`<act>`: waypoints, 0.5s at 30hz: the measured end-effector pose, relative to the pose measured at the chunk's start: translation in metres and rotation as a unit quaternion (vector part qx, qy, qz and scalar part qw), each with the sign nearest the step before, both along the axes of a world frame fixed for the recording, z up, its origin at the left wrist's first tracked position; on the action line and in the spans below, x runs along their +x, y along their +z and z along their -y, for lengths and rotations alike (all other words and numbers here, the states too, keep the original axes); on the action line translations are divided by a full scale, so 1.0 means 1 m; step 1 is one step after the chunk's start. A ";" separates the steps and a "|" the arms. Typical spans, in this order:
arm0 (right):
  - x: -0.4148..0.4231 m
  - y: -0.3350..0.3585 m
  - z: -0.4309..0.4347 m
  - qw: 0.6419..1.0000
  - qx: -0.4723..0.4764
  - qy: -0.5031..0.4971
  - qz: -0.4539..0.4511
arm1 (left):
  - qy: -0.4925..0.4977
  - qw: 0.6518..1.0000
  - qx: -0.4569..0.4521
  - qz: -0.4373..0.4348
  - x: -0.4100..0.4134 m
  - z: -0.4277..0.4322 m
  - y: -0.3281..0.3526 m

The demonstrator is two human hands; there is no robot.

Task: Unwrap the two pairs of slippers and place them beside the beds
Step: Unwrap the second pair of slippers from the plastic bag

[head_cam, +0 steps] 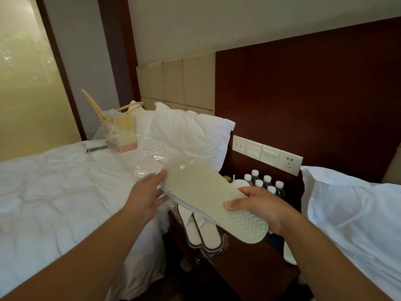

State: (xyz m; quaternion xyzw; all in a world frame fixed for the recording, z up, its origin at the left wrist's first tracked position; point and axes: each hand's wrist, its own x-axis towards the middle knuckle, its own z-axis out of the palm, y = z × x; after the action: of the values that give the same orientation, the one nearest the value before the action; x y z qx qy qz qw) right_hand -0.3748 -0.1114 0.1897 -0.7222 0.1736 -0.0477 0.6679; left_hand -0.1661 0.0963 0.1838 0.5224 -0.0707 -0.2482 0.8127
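Between the two beds I hold a pair of white slippers (208, 196), pale textured sole facing up. My right hand (258, 205) grips the heel half, thumb on the sole. My left hand (149, 192) holds the toe end, where clear plastic wrap (149, 168) still clings and trails onto the left bed (65, 192). A second pair of white slippers (201, 233) with dark trim lies in clear plastic on the dark wooden nightstand (238, 266) below my hands.
Several capped water bottles (263, 182) and a white cup stand at the back of the nightstand. A clear gift bag (118, 131) with yellow handles sits on the left bed near its pillow (191, 131). The right bed's pillow (347, 209) is close. Wall switches (267, 154) above.
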 end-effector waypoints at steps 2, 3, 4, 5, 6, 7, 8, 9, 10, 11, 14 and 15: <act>-0.008 0.001 0.009 1.000 -0.015 0.010 -0.009 | 0.028 1.000 0.004 -0.010 0.012 -0.004 -0.005; -0.012 0.002 0.015 1.000 -0.020 0.014 -0.013 | 0.044 0.999 -0.001 -0.019 0.017 -0.007 -0.008; -0.017 0.003 0.020 0.999 -0.020 0.019 -0.017 | 0.060 0.998 -0.006 -0.024 0.020 -0.008 -0.010; -0.021 0.005 0.026 0.999 -0.016 0.024 -0.019 | 0.072 0.997 -0.006 -0.027 0.023 -0.009 -0.013; -0.026 0.007 0.032 0.999 -0.012 0.029 -0.021 | 0.079 0.997 -0.001 -0.024 0.023 -0.009 -0.016; -0.030 0.008 0.037 0.999 -0.007 0.033 -0.018 | 0.083 0.996 0.008 -0.018 0.022 -0.009 -0.018; -0.033 0.010 0.042 0.999 0.001 0.035 -0.012 | 0.079 0.997 0.020 -0.009 0.019 -0.007 -0.021; -0.036 0.012 0.045 0.999 0.013 0.035 -0.003 | 0.072 0.997 0.032 -0.002 0.016 -0.004 -0.024; -0.037 0.014 0.048 0.999 0.028 0.031 0.009 | 0.062 0.997 0.044 0.004 0.011 0.001 -0.028; -0.038 0.015 0.050 0.999 0.043 0.025 0.021 | 0.048 0.997 0.057 0.010 0.004 0.006 -0.031; -0.037 0.015 0.053 0.996 0.075 -0.011 0.051 | -0.006 0.996 0.084 0.022 -0.017 0.026 -0.040; -0.036 0.013 0.054 0.994 0.086 -0.026 0.057 | -0.026 0.996 0.089 0.018 -0.024 0.035 -0.045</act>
State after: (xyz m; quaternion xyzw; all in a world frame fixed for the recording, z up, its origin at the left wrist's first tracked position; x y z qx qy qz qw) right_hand -0.4112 -0.1659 0.2024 -0.6535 0.1568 -0.0911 0.7349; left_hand -0.1897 0.0614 0.1390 0.5949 -0.0760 -0.2652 0.7549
